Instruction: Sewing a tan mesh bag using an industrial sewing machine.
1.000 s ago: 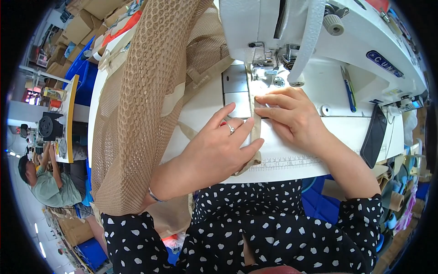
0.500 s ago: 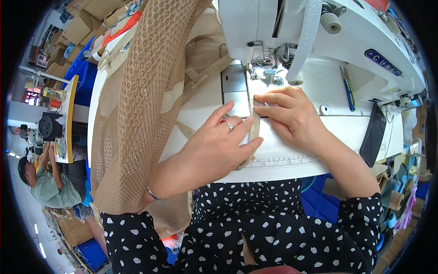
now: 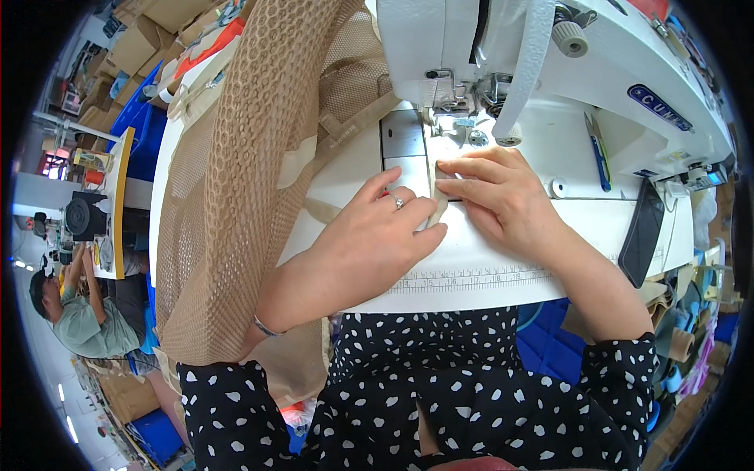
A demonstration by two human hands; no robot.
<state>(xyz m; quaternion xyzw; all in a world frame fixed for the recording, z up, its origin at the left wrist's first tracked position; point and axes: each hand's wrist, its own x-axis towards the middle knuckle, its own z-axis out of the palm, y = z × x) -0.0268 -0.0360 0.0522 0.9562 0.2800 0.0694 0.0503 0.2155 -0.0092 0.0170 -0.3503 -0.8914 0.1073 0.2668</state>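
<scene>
A narrow beige fabric strip (image 3: pixel 441 200) runs from the presser foot (image 3: pixel 454 124) of a white sewing machine (image 3: pixel 424 47) toward me. My left hand (image 3: pixel 377 224), with a ring on one finger, pinches the strip's near part between thumb and forefinger. Opposite it, my right hand (image 3: pixel 503 192) lies palm down with fingers stretched, two fingertips resting on the strip just in front of the foot. A large piece of tan mesh fabric (image 3: pixel 243 157) is draped over my left forearm; it has a beige binding along its edge.
A printed ruler (image 3: pixel 471 280) runs along the near table edge. To the right are a small white bobbin (image 3: pixel 558 188), thread snips (image 3: pixel 599 153) and a black phone (image 3: pixel 641 234). Another person (image 3: pixel 86 314) sits at a machine on the far left, near blue bins (image 3: pixel 141 133) and cardboard boxes.
My left hand has shifted slightly up and left along the strip, and the strip's near end has drawn up off the ruler. My right hand stays nearly in place.
</scene>
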